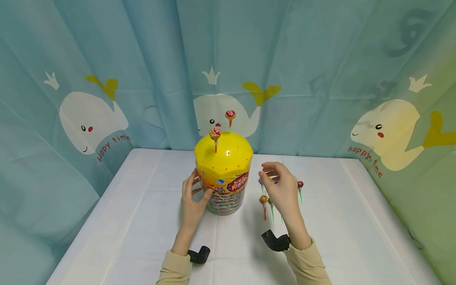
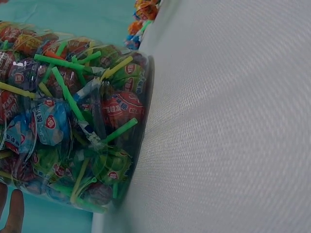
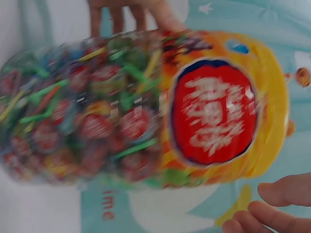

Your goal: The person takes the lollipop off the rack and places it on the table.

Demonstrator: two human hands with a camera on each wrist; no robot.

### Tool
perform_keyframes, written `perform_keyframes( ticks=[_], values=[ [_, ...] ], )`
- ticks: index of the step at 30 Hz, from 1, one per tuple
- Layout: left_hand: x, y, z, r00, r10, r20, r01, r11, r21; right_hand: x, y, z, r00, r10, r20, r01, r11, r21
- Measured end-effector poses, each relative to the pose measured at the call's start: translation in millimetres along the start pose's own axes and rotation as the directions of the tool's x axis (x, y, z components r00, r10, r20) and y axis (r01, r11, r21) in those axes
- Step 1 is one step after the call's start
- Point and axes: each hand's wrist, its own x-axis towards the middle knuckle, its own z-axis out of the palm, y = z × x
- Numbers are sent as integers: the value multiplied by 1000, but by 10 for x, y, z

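Blurred lollipop tub [image 3: 146, 107]; right hand fingertips [image 3: 272, 208] near.

The tub [image 3: 146, 107] is blurred in the right wrist view, so the print on its red label [image 3: 214, 114] cannot be read. Only fingertips of the right hand [image 3: 272, 208] are seen there, cut off by the lower edge. In the left wrist view the tub's top is cut off, and one finger [image 2: 13, 213] alone is shown. The loose lollipops [image 1: 265, 200] are partly hidden behind the right hand in the head view
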Motion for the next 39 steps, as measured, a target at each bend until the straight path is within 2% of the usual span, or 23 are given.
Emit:
perform_keyframes(
  ticks=[6,19,34,39],
  values=[
    [22,350,-24,1000,7,-1,-7,1000,12,94,-251,-11,997,-70,-26,71,996,51],
    [23,362,-29,1000,1,-4,-1,1000,19,230,-698,92,980,-194,-44,199,965,168],
    [15,353,-27,1000,23,-20,-22,999,38,355,-959,275,965,-261,-11,259,950,173],
    [11,349,-26,1000,22,-21,-21,999,38,372,-1001,348,968,-250,14,243,952,185]
  ],
)
